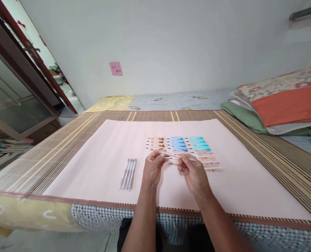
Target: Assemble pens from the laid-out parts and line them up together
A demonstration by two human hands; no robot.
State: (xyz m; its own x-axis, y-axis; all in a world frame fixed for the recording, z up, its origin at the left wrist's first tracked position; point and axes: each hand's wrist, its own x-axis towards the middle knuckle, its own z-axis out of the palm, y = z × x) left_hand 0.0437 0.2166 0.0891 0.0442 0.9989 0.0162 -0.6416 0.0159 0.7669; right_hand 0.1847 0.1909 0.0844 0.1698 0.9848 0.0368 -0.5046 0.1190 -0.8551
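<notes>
I am holding one slim white pen (172, 154) above the pale pink sheet (89, 164), and it is lying almost level between my two hands. The left hand (154, 167) is pinching it with thumb and fingers toward its left part, and the right hand (193, 171) is pinching it toward its right part. The small details of this pen are staying too blurred for me to tell.

Just beyond the hands, three groups of pens are resting on the sheet: brown pens (160, 141), blue pens (180, 145) and turquoise pens (203, 145). Pinkish pens (210, 163) are lying nearer, partly hiding behind the right hand. To the left, white pens (128, 174) are lying side by side.

Under the sheet, a striped mat (53, 147) is spreading. Farther, an orange floral cushion (289, 101) is resting at right, and a pink note (116, 68) is sticking on the wall (197, 45).
</notes>
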